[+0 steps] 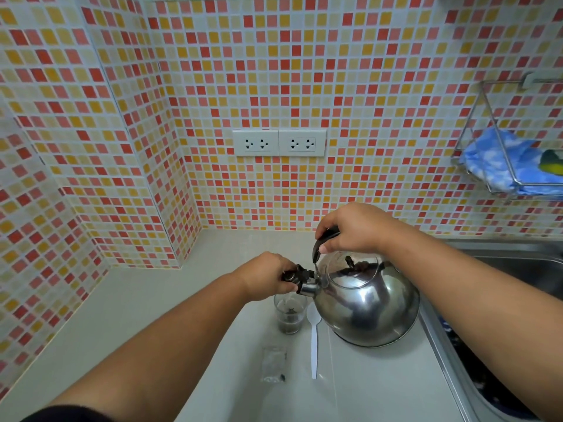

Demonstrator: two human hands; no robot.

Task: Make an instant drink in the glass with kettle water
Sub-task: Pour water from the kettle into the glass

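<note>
Steel kettle (pixel 367 303) tipped leftward over pale counter (pixel 152 300), spout (pixel 307 287) poised just above glass (pixel 289 313), black handle (pixel 324 240) wrapped tight by right hand (pixel 355 228). Left of kettle, left hand (pixel 266 275) closed on black spout cap (pixel 297 275), fingers pinched around it; glass directly under spout, dark powder at bottom, no stream discernible. White plastic spoon (pixel 313 339) flat on counter between glass and kettle base, torn clear sachet (pixel 273 363) nearer the camera, below glass; steel sink (pixel 515 263) right of kettle.
</note>
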